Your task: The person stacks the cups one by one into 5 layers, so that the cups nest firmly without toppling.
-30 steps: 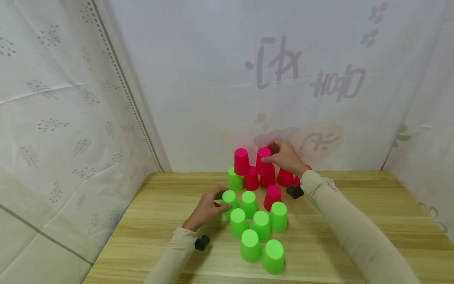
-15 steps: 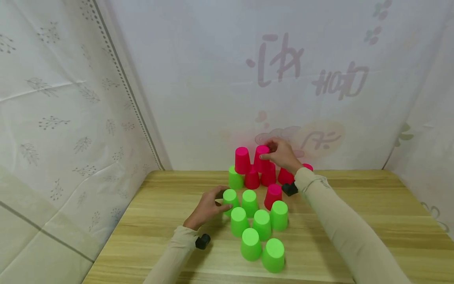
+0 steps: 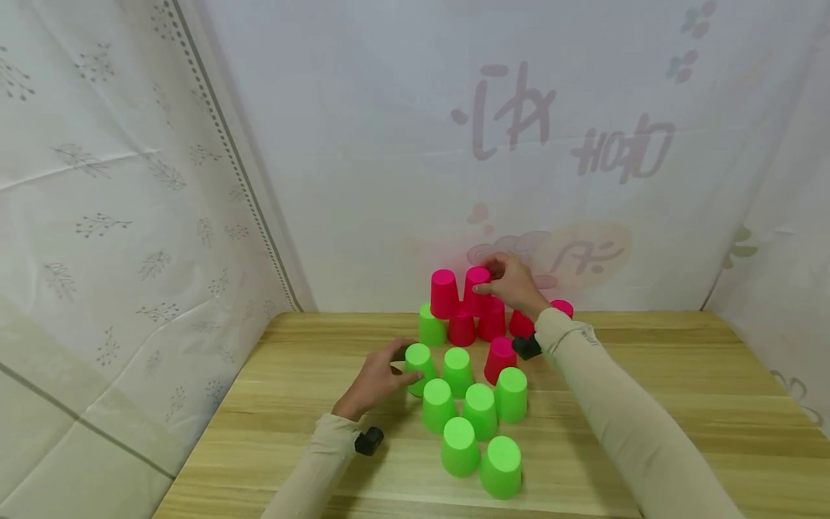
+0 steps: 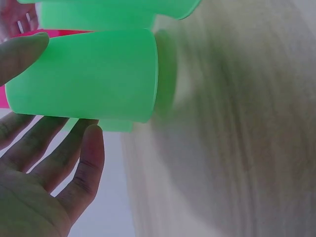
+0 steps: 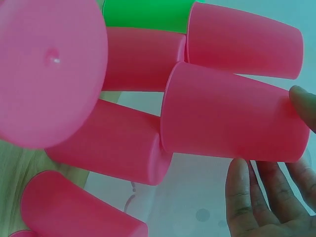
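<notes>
My left hand [image 3: 378,375] pinches an upside-down green cup [image 3: 418,367] between thumb and fingers, at the left end of the green group. In the left wrist view this cup [image 4: 89,76] has its rim close over the tabletop, with a shadow beside it. My right hand [image 3: 517,285] grips an upside-down pink cup [image 3: 477,292] near its base. It sits across two lower pink cups, of which one [image 5: 118,140] shows under its rim in the right wrist view. Beside it, a second raised pink cup [image 3: 444,294] straddles a pink cup [image 3: 462,328] and a green cup [image 3: 432,328].
Several more upside-down green cups [image 3: 480,411] stand in a cluster toward the front of the wooden table [image 3: 259,432]. A single pink cup [image 3: 501,360] stands between them and the stack. Further pink cups [image 3: 561,308] are partly behind the right wrist. A pale curtain [image 3: 363,180] hangs behind.
My right hand has moved slightly left, bringing its pink cup closer to the other raised one. The left hand's green cup has risen a little.
</notes>
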Action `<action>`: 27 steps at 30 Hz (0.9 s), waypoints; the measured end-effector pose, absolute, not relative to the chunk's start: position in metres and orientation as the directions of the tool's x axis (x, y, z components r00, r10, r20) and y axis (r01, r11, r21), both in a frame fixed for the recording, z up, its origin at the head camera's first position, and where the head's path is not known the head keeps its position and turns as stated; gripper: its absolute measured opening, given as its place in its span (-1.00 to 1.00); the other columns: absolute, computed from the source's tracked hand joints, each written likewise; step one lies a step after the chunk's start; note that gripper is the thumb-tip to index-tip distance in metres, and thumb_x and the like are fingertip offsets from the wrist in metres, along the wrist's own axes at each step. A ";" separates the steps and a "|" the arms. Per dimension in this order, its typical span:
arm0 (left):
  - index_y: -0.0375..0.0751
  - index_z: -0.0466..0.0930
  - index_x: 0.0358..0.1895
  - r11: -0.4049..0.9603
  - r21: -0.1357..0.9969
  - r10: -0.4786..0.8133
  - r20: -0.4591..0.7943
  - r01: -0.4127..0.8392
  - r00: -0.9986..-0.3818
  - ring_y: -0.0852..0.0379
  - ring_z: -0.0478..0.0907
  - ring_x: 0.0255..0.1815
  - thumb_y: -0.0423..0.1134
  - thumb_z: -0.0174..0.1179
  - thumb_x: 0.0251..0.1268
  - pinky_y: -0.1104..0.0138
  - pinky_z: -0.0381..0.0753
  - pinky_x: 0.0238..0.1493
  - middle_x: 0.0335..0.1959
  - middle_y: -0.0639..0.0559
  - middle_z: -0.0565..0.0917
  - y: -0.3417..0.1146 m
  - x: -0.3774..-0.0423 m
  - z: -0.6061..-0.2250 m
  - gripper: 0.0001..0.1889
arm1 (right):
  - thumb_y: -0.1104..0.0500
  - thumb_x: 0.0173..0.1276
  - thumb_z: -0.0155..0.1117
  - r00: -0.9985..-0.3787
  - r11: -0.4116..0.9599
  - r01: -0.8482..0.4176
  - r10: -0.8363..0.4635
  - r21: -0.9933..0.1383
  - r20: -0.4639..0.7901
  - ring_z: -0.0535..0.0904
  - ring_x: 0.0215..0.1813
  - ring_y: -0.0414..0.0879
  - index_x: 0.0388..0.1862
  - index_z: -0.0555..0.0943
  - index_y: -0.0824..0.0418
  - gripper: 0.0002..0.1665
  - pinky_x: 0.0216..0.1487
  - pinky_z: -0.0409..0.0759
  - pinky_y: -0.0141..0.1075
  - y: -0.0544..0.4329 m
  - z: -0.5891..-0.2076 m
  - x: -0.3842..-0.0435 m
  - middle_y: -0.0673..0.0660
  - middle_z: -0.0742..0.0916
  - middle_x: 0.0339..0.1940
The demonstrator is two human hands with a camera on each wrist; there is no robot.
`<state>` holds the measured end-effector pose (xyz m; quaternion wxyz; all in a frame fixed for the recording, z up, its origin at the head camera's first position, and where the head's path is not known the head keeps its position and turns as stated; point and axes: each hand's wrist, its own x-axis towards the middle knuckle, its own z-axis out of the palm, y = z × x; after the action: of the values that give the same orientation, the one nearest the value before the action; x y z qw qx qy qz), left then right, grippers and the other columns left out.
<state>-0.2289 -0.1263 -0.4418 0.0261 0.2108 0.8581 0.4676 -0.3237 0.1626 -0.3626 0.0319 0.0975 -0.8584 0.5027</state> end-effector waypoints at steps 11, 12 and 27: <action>-0.15 0.46 0.32 0.520 0.778 0.360 0.176 0.353 -0.916 -0.08 0.64 0.15 -0.19 0.39 0.26 0.28 0.70 -0.08 0.08 -0.06 0.72 -0.133 -0.229 -0.416 -0.44 | 0.20 0.24 0.44 -0.977 0.453 -0.201 -0.152 -0.868 0.147 0.54 0.30 0.21 0.34 0.43 0.22 -0.30 0.20 0.67 0.05 0.177 -0.360 -0.317 0.24 0.59 0.29; -0.14 0.45 0.32 0.521 0.775 0.362 0.179 0.358 -0.915 -0.07 0.65 0.14 -0.20 0.39 0.26 0.27 0.70 -0.08 0.07 -0.06 0.72 -0.133 -0.229 -0.415 -0.43 | 0.20 0.25 0.44 -0.977 0.455 -0.202 -0.153 -0.867 0.147 0.54 0.30 0.21 0.35 0.42 0.21 -0.30 0.20 0.67 0.05 0.180 -0.359 -0.316 0.24 0.59 0.30; -0.04 0.46 0.31 0.513 0.721 0.424 0.260 0.467 -0.868 -0.02 0.68 0.06 -0.20 0.38 0.27 0.16 0.70 -0.05 0.06 -0.02 0.74 -0.128 -0.228 -0.371 -0.46 | 0.13 0.33 0.39 -0.975 0.526 -0.221 -0.149 -0.821 0.167 0.56 0.28 0.25 0.29 0.47 0.27 -0.40 0.26 0.62 0.10 0.224 -0.349 -0.284 0.30 0.63 0.26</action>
<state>-0.2279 -0.1281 -0.3713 -0.0254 0.2560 0.8694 0.4219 -0.2836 0.2241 -0.3491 0.0378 0.1062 -0.8728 0.4749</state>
